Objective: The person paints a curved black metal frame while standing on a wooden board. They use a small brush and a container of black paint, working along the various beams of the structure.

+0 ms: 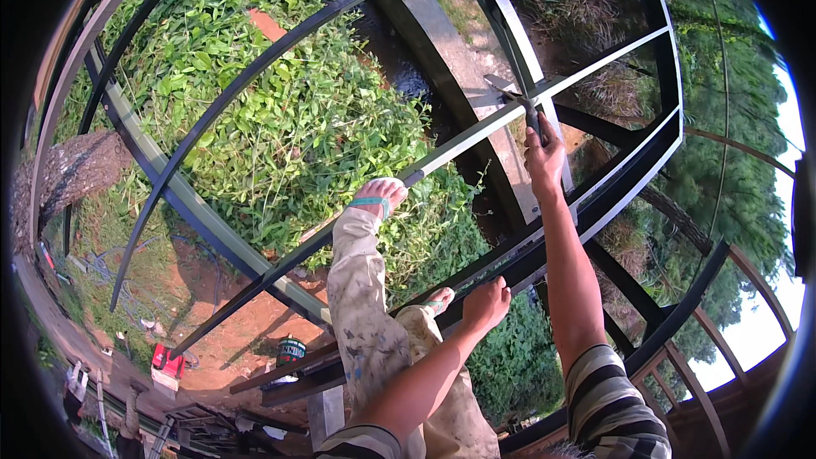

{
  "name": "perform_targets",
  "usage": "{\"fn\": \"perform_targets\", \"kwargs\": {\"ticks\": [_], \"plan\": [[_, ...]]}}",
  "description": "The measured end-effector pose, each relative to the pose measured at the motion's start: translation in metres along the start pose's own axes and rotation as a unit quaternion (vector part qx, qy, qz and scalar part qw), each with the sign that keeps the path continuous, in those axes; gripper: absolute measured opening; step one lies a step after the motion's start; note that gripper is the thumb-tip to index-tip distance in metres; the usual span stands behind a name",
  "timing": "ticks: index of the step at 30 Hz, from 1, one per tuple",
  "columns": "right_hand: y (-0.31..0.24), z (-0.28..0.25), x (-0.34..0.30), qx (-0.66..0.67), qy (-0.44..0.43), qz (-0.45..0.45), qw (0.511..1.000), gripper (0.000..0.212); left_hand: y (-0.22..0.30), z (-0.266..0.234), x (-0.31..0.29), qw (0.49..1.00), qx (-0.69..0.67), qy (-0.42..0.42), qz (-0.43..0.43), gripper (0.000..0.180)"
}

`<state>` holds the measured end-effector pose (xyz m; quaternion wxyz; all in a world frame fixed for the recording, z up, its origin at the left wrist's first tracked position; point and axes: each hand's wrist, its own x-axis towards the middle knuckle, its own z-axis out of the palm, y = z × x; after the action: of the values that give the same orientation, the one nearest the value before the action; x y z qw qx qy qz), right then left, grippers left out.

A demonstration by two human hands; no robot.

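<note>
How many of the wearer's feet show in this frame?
2: one foot on the narrow diagonal bar, the other foot lower right, by the dark beam, partly covered by the trouser leg.

A slim tool with a dark handle (pixel 533 116) points toward 11 o'clock from the right hand (pixel 545 155), its head at the straight crossbar (pixel 476 133). That bar runs from 8 o'clock to 2 o'clock, dark at its lower stretch and pale grey beyond. A dark beam (pixel 618 189) slants toward 2 o'clock, under the left hand's (pixel 486 305) curled fingers.
</note>
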<state>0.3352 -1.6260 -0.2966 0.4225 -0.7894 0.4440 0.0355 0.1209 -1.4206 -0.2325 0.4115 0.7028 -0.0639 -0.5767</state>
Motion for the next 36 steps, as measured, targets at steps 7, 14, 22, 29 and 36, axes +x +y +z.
{"fn": "perform_targets", "kwargs": {"ticks": [7, 14, 22, 29, 36], "plan": [[-0.039, 0.054, 0.101, -0.01, 0.018, -0.061, 0.998, 0.053, 0.017, -0.003, 0.004, 0.999, -0.043, 0.008, -0.009, 0.023], [0.007, 0.02, 0.048, 0.034, 0.034, 0.009, 0.999, 0.053, 0.01, 0.013, 0.01, 0.998, -0.057, -0.002, -0.028, 0.022], [0.073, -0.011, -0.02, 0.024, 0.025, -0.015, 0.999, 0.056, 0.016, 0.001, 0.019, 0.992, -0.122, 0.039, -0.016, 0.023], [-0.049, 0.046, 0.076, -0.086, 0.06, 0.002, 0.995, 0.052, 0.003, 0.017, 0.009, 0.995, -0.089, 0.036, -0.005, 0.019], [0.054, -0.013, -0.023, -0.035, 0.096, 0.076, 0.992, 0.053, 0.009, 0.015, 0.012, 0.998, -0.053, 0.03, -0.027, 0.015]]}}
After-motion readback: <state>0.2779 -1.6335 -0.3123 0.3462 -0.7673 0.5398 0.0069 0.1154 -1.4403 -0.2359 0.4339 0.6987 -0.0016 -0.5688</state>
